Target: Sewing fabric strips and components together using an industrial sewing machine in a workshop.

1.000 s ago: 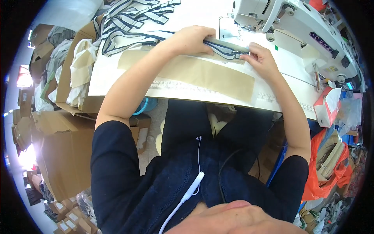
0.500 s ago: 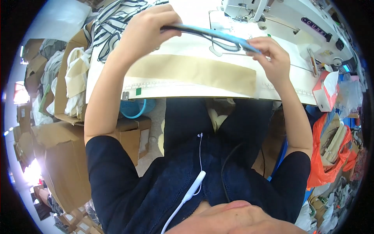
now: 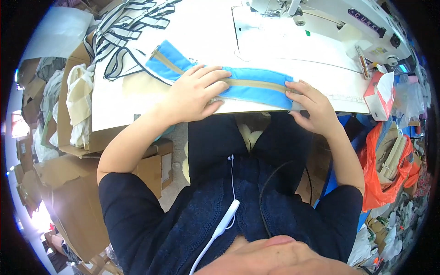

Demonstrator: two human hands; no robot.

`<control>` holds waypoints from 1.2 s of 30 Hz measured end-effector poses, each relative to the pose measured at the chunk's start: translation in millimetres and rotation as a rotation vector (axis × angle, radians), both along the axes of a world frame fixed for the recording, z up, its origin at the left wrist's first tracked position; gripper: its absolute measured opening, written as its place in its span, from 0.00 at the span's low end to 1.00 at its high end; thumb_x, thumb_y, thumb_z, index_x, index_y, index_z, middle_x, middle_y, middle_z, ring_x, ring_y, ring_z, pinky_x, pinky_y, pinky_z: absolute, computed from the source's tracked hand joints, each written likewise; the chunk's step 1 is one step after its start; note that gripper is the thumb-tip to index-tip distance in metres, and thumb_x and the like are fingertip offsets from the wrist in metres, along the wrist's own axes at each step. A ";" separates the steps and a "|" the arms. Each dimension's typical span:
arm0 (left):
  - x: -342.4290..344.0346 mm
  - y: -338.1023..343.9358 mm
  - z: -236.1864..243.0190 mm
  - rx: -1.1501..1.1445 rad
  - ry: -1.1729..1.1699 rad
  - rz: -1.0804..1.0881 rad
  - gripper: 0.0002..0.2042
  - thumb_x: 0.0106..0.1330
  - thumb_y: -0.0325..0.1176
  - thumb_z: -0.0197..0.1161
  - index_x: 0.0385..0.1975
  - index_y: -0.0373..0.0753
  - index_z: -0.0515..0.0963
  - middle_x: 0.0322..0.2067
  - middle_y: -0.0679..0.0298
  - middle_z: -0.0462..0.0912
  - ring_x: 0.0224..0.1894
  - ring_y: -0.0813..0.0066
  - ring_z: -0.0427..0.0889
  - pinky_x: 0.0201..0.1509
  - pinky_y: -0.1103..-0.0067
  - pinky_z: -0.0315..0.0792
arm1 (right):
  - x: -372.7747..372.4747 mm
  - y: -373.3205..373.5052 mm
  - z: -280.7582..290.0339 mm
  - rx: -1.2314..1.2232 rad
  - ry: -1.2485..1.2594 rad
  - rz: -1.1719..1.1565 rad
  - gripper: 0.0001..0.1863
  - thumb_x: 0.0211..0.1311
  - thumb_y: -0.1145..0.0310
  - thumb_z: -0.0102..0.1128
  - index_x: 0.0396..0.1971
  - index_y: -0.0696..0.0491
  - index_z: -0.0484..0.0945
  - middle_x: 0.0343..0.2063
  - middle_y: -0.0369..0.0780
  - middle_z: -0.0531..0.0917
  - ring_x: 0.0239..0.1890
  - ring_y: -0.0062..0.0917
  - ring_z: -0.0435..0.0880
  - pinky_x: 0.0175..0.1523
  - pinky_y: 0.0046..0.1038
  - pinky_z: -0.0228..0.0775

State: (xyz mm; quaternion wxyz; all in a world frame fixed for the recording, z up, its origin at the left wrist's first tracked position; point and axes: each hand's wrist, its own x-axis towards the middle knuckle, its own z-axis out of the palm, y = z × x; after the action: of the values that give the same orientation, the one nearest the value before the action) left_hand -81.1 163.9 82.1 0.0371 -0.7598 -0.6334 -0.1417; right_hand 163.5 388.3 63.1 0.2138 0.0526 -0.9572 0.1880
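Observation:
A blue fabric strip with a tan zipper-like band along its middle lies across the front of the white sewing table. Flat on its middle rests my left hand, fingers spread over the cloth. My right hand touches the strip's right end with its fingertips; its thumb sits apart, lower, by the table edge. Beneath the blue strip, a beige fabric piece shows at the left. Black-edged white straps are heaped by the strip's left end.
A white sewing machine stands at the far right, with small thread snips near it. A red-and-white tissue box sits at the table's right end. Cardboard boxes crowd the left; an orange-red bag hangs at the right.
The blue strip, earlier held edge-on in the air between both hands, now lies flat on the table over the beige piece. Both hands came down nearer, and my left fingers spread on it.

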 end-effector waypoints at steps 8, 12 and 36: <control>-38.9 10.2 -12.9 0.104 0.112 0.154 0.12 0.54 0.24 0.61 0.39 0.39 0.77 0.51 0.63 0.78 0.52 0.62 0.77 0.57 0.68 0.71 | -63.8 36.9 -6.7 0.175 0.028 0.074 0.11 0.53 0.75 0.62 0.38 0.54 0.79 0.49 0.40 0.80 0.46 0.34 0.81 0.50 0.31 0.75; -57.6 7.4 -10.0 0.154 0.187 0.212 0.09 0.57 0.28 0.61 0.38 0.39 0.77 0.48 0.60 0.79 0.53 0.62 0.77 0.55 0.69 0.71 | -96.1 39.9 -7.1 0.203 0.056 0.117 0.09 0.53 0.77 0.61 0.36 0.54 0.78 0.48 0.39 0.81 0.47 0.33 0.81 0.49 0.30 0.75; -5.3 87.1 -15.0 -0.011 -0.211 0.081 0.14 0.65 0.23 0.54 0.50 0.36 0.77 0.60 0.59 0.71 0.63 0.60 0.69 0.65 0.71 0.62 | 326.0 -89.5 -66.4 -0.081 -0.349 -1.080 0.06 0.47 0.73 0.60 0.28 0.51 0.80 0.27 0.40 0.81 0.32 0.36 0.82 0.37 0.33 0.76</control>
State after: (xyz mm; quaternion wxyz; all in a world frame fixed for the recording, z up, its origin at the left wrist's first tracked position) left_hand -86.4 250.9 67.1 -0.0283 -0.7148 -0.6646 -0.2158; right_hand 489.5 298.8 -3.2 0.1204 -0.4844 -0.8614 0.0945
